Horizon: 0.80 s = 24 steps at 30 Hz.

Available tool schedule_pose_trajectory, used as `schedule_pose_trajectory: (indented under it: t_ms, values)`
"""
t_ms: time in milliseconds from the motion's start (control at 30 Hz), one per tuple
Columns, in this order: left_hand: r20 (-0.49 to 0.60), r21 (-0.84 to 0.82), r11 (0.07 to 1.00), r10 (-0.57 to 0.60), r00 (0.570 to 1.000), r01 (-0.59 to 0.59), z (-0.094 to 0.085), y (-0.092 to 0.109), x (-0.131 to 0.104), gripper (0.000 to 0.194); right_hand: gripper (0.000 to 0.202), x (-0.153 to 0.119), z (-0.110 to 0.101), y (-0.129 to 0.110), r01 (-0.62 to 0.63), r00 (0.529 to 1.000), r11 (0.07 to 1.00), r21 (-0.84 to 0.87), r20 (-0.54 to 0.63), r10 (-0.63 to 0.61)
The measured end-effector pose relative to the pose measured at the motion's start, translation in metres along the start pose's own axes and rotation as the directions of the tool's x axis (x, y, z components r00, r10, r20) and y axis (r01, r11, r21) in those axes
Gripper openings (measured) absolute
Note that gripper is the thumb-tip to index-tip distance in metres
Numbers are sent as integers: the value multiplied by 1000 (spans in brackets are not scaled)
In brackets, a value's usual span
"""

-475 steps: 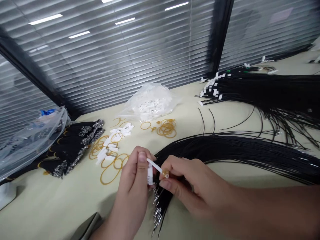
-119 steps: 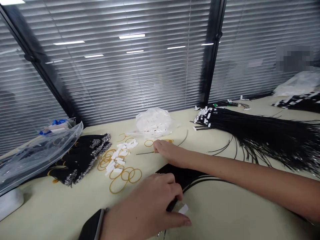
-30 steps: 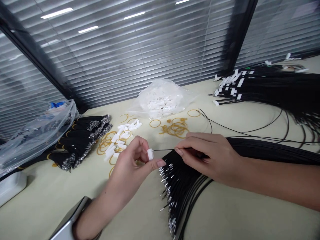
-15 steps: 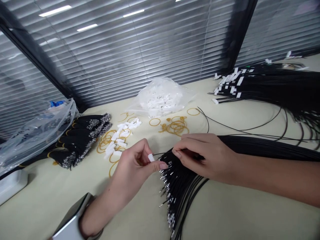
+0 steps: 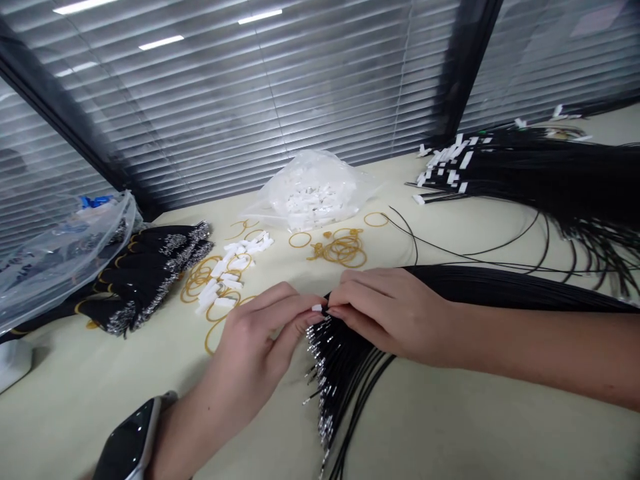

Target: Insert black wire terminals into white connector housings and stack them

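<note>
Left hand (image 5: 260,333) and right hand (image 5: 385,313), fingertips pinched together

Two hands are at work: the left hand (image 5: 260,333) and the right hand (image 5: 387,310), pinching one small white plug (image 5: 317,308) between them. Three heaps of black wires lie on the bench (image 5: 450,427): one at three o'clock (image 5: 500,287), one at one o'clock (image 5: 540,173), one banded at nine o'clock (image 5: 150,273). Two clear bags: one of plugs at twelve o'clock (image 5: 313,193), another at ten o'clock (image 5: 60,253). Loose white plugs (image 5: 230,267) and rubber bands (image 5: 340,250) are too many to count. One wristwatch (image 5: 127,443).

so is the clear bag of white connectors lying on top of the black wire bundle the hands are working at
No, the clear bag lies on the bare table behind the rubber bands, apart from the black wire bundle.
</note>
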<state>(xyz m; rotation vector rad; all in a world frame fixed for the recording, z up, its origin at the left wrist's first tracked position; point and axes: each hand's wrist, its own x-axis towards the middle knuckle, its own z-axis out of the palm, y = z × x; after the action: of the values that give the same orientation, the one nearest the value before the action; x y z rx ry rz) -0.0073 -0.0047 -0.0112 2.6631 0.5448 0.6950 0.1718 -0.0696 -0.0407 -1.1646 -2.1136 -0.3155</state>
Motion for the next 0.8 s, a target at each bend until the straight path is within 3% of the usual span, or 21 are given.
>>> schedule_pose_trajectory:
  t_ms: [233,367,467,567,700,800]
  values:
    - [21,53,999,-3,1000,2,4,1,5,13,22,-1,0,2,33,999,997,-65,25,-31]
    - [23,34,987,-157,987,156,5,-4,6,12,23,7,-15,3,78,997,960,-270,20,-76]
    - [39,-108,949,-295,955,297,7,-9,7,14,21,9,-27,-2,72,984,992,-103,172,-53]
    - [62,-225,910,-344,937,349,8,-12,8,12,14,4,-28,-7,25,931,1000,-4,363,-22]
    - [70,-292,889,-347,935,352,6,-13,7,10,10,-3,-23,-7,-53,906,999,-8,420,51]
    - [113,-372,854,-348,931,364,3,-15,6,10,13,-3,-21,-7,-82,912,997,10,404,71]
